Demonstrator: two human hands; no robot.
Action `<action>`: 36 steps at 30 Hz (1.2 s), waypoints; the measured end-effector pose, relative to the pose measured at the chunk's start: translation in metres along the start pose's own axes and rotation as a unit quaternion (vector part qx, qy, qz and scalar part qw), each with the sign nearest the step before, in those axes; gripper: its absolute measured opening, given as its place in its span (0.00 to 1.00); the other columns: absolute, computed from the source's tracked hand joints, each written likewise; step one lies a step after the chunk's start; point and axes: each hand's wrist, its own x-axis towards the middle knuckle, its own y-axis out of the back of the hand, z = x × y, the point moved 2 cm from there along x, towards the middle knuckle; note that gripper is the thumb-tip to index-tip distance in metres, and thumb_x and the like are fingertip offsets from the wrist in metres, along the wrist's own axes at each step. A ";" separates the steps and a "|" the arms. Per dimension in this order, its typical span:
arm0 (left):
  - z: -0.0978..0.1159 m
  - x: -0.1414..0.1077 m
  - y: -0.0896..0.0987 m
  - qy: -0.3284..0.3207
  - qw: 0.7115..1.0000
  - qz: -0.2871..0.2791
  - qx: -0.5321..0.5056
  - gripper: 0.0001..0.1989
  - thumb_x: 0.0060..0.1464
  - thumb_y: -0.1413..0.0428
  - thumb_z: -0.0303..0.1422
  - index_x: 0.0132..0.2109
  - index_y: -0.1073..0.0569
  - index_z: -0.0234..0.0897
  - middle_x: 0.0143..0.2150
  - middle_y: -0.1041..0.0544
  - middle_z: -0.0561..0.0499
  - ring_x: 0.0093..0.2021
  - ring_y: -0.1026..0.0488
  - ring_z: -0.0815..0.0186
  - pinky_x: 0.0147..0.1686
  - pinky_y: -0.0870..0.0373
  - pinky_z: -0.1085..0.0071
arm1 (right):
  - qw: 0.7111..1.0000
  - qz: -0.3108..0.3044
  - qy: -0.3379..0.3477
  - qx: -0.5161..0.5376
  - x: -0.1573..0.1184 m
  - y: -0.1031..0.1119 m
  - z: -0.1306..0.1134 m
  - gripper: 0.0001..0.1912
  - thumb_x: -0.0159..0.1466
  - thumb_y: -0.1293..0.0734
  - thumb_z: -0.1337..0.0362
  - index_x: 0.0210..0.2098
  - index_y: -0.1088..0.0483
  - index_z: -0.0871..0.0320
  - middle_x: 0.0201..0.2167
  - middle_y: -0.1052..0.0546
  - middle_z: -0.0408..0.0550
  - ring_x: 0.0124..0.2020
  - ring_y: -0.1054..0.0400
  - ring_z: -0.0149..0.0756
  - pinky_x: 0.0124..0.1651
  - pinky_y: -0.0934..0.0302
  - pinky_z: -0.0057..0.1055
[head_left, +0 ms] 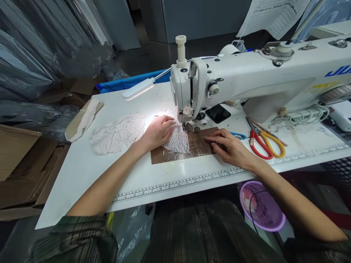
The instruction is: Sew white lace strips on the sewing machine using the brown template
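A piece of white lace (179, 140) lies under the needle area of the white sewing machine (219, 73). My left hand (159, 133) is closed on its left side, fingertips near the presser foot (184, 126). Beneath the lace is a brown sheet (199, 144) with thread scraps on it. On the sheet's right edge rests my right hand (229, 148), its fingers slightly bent and apart, with nothing visible in them. Left of my left hand lies a larger bunch of white lace (117, 133). What is under my left palm is hidden.
Red and yellow-handled scissors (264, 144), small blue snips (238, 135) and a black phone (218, 113) lie right of the needle. A lamp (139, 88) lights the work. A rolled cloth (83, 122) sits far left. A purple basket (281, 219) stands below the table edge.
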 end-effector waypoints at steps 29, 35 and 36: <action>0.037 -0.016 0.001 -0.001 0.997 -0.028 -0.075 0.11 0.71 0.57 0.34 0.51 0.33 0.34 0.41 0.20 0.43 0.34 0.21 0.64 0.32 0.22 0.66 | 0.990 -0.095 0.098 -0.027 0.035 -0.048 -0.043 0.19 0.66 0.39 0.71 0.55 0.30 0.60 0.55 0.25 0.58 0.56 0.35 0.49 0.55 0.39 0.51; 0.035 -0.022 -0.015 -0.072 0.993 -0.088 -0.002 0.12 0.71 0.60 0.29 0.54 0.35 0.35 0.55 0.23 0.40 0.57 0.24 0.57 0.60 0.29 0.47 | 0.989 -0.118 0.091 -0.020 0.027 -0.052 -0.039 0.19 0.63 0.39 0.73 0.51 0.24 0.61 0.51 0.22 0.57 0.55 0.35 0.51 0.55 0.41 0.55; 0.036 -0.024 -0.017 -0.080 0.994 -0.078 0.008 0.12 0.70 0.60 0.28 0.54 0.35 0.35 0.56 0.23 0.40 0.58 0.25 0.57 0.61 0.31 0.45 | 0.990 -0.110 0.090 -0.019 0.026 -0.052 -0.038 0.18 0.63 0.38 0.72 0.50 0.24 0.61 0.50 0.22 0.57 0.55 0.35 0.51 0.55 0.41 0.55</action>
